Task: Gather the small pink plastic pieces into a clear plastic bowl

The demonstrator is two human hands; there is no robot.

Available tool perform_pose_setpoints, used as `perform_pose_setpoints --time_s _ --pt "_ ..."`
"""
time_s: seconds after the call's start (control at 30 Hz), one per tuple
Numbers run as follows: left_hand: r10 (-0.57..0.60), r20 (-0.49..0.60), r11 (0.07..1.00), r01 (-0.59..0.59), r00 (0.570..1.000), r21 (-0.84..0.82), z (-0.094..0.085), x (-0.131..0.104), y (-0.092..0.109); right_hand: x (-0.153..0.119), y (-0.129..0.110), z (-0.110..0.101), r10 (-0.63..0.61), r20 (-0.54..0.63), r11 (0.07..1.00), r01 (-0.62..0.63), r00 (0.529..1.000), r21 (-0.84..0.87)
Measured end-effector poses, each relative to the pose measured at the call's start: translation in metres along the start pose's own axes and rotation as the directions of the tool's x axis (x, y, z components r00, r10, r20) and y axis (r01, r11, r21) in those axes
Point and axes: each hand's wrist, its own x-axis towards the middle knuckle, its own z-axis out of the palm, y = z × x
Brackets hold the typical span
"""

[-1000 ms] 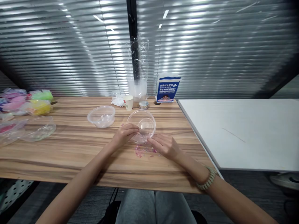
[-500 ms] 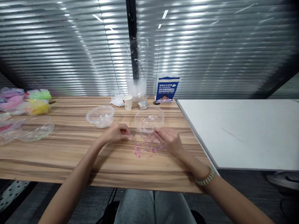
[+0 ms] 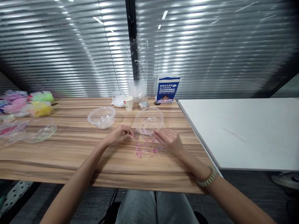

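My right hand (image 3: 168, 140) grips the near rim of a clear plastic bowl (image 3: 149, 121), which is tilted toward me over the wooden table. Small pink and clear pieces (image 3: 149, 147) lie scattered on the wood just below that bowl, partly behind my right fingers. To the left of them my left hand (image 3: 121, 133) is closed, with thumb and fingertips pinched low over the table; whatever it may hold is too small to make out. A second clear bowl (image 3: 102, 117) stands beyond my left hand.
On the wooden table (image 3: 70, 155), a paper cup (image 3: 128, 103), white tissue (image 3: 118, 101), a small round tin (image 3: 143, 105) and a blue and white bag (image 3: 167, 90) stand at the back. Colourful bags (image 3: 39, 108) and clear containers (image 3: 40, 132) lie left. A white table (image 3: 257, 130) adjoins right.
My left hand has shifted slightly right, nearer the scattered pieces. My right hand stays on the bowl's rim, and the bowl has barely moved.
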Motion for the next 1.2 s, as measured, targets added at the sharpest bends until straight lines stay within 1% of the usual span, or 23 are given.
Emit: perform_pose_setpoints --time_s 0.07,0.13,0.17,0.23,0.3,0.4,0.5,0.6,0.67,0.73,0.8,0.83,0.87,0.9,0.97,1.0,1.03,1.07,1.1,1.2 --pt "0.058 -0.16 0.998 -0.061 0.985 -0.014 0.002 0.001 0.005 0.0 -0.002 0.0 -0.043 0.008 0.999 0.043 0.999 0.006" --pt "0.109 -0.293 0.993 -0.117 0.95 -0.011 0.006 0.003 0.007 0.001 -0.005 -0.001 -0.095 0.002 0.995 0.095 0.995 0.013" --pt "0.129 -0.339 0.991 -0.135 0.932 0.006 0.009 0.004 0.007 0.001 -0.006 -0.001 -0.118 -0.006 0.993 0.118 0.993 0.015" --pt "0.163 -0.388 0.987 -0.155 0.907 0.054 0.013 0.006 0.005 0.004 -0.009 -0.002 -0.154 -0.019 0.988 0.155 0.988 0.009" --pt "0.189 -0.406 0.982 -0.163 0.894 0.098 0.017 0.007 0.003 0.006 -0.011 -0.003 -0.19 -0.017 0.982 0.19 0.982 0.0" --pt "0.226 -0.396 0.972 -0.178 0.89 0.155 0.02 0.007 0.001 0.007 -0.013 -0.005 -0.231 -0.007 0.973 0.231 0.973 -0.005" --pt "0.277 -0.366 0.953 -0.206 0.888 0.221 0.022 0.007 0.001 0.007 -0.014 -0.007 -0.235 0.011 0.972 0.235 0.972 -0.006" --pt "0.35 -0.341 0.921 -0.255 0.873 0.294 0.023 0.007 0.001 0.008 -0.015 -0.007 -0.239 0.025 0.971 0.239 0.971 -0.002" --pt "0.374 -0.342 0.907 -0.262 0.862 0.331 0.023 0.007 0.003 0.008 -0.014 -0.007 -0.244 0.026 0.97 0.244 0.969 -0.002" --pt "0.345 -0.394 0.915 -0.212 0.852 0.343 0.021 0.007 0.005 0.008 -0.012 -0.007 -0.225 0.027 0.974 0.226 0.974 -0.013" --pt "0.284 -0.465 0.938 -0.144 0.838 0.315 0.017 0.006 0.006 0.007 -0.008 -0.006 -0.164 0.033 0.986 0.165 0.986 -0.035" --pt "0.249 -0.481 0.95 -0.116 0.841 0.288 0.015 0.005 0.006 0.007 -0.006 -0.006 -0.125 0.031 0.991 0.126 0.992 -0.048" --pt "0.212 -0.469 0.961 -0.096 0.857 0.259 0.014 0.005 0.006 0.006 -0.003 -0.006 -0.084 0.027 0.995 0.085 0.996 -0.061" --pt "0.18 -0.418 0.969 -0.088 0.89 0.23 0.014 0.005 0.006 0.004 -0.001 -0.006 -0.049 0.023 0.996 0.05 0.999 -0.071" --pt "0.133 -0.246 0.978 -0.088 0.96 0.187 0.015 0.005 0.003 0.002 0.003 -0.005 -0.001 0.017 0.996 0.003 1.0 -0.088" --pt "0.119 -0.16 0.98 -0.091 0.98 0.175 0.016 0.006 0.002 0.002 0.004 -0.005 0.013 0.017 0.996 -0.011 1.0 -0.091" --pt "0.112 -0.096 0.981 -0.095 0.989 0.168 0.018 0.006 0.0 0.002 0.005 -0.005 0.023 0.015 0.996 -0.022 1.0 -0.092" --pt "0.107 -0.058 0.982 -0.097 0.993 0.164 0.02 0.007 -0.003 0.002 0.005 -0.005 0.028 0.01 0.996 -0.027 1.0 -0.09" --pt "0.105 -0.046 0.982 -0.096 0.993 0.163 0.021 0.007 -0.005 0.002 0.005 -0.005 0.029 0.006 0.996 -0.028 1.0 -0.088" --pt "0.103 -0.053 0.981 -0.093 0.993 0.169 0.024 0.008 -0.011 0.004 0.004 -0.005 0.022 0.001 0.996 -0.022 1.0 -0.088"
